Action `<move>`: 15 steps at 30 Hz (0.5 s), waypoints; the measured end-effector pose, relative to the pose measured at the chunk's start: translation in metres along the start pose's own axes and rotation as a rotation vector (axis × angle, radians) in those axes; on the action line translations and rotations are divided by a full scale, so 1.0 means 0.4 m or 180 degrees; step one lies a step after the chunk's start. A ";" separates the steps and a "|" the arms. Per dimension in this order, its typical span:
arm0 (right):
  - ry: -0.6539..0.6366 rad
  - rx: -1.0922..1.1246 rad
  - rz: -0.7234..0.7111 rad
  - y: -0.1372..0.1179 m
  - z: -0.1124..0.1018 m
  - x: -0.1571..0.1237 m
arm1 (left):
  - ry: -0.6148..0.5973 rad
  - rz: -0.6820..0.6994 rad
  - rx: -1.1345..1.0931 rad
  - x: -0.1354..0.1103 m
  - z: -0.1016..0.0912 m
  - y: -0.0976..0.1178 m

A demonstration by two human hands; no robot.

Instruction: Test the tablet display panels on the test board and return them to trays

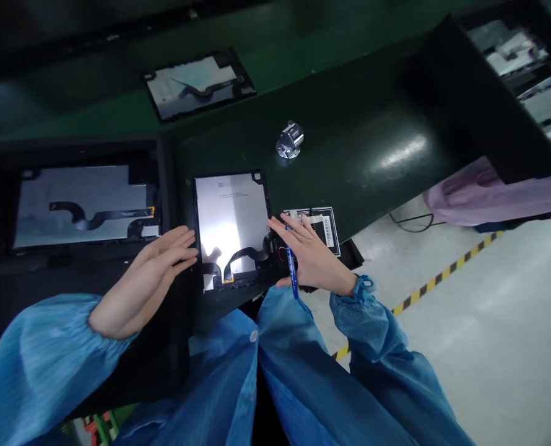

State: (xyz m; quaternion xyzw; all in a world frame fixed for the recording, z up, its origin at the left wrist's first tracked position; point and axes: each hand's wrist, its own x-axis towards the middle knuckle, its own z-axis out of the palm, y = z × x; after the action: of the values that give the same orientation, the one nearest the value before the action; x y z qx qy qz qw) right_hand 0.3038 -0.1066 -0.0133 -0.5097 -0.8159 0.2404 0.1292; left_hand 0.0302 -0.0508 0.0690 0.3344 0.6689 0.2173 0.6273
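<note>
A tablet display panel [231,217] with a silvery back, black frame and dark ribbon cable lies on the dark green table between my two hands. Along its left edge, my left hand [161,263] is stretched out with fingers straight and nothing held. My right hand [310,257] rests at the panel's right edge, fingertips near or touching the frame. A blue pen [292,266] is held between its thumb and index finger, pointing toward my lap. Partly under this hand lies a dark part with a white barcode label [327,230].
A black tray [164,179] on the left carries another display panel [90,192]. Farther back lies a third panel [182,87]. A shiny metal cylinder [290,139] stands on the table. At right, a black box [470,99] sits beside more panels; pink cloth [470,195] hangs below.
</note>
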 end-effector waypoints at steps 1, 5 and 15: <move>0.0011 0.0038 -0.0026 0.006 0.002 0.001 | 0.0051 -0.0024 -0.0134 0.002 0.009 0.011; 0.0217 0.0247 -0.0143 0.017 0.017 0.014 | 0.0240 -0.0075 -0.0494 -0.011 0.020 0.069; 0.1080 0.2649 -0.0182 -0.038 -0.049 0.056 | -0.0467 0.1375 -0.0490 -0.031 0.106 0.065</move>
State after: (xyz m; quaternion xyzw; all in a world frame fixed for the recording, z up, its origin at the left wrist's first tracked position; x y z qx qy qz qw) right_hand 0.2909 -0.0869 0.0108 -0.4239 -0.6308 0.4574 0.4618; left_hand 0.0762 -0.0476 0.0910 0.4359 0.5159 0.3720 0.6368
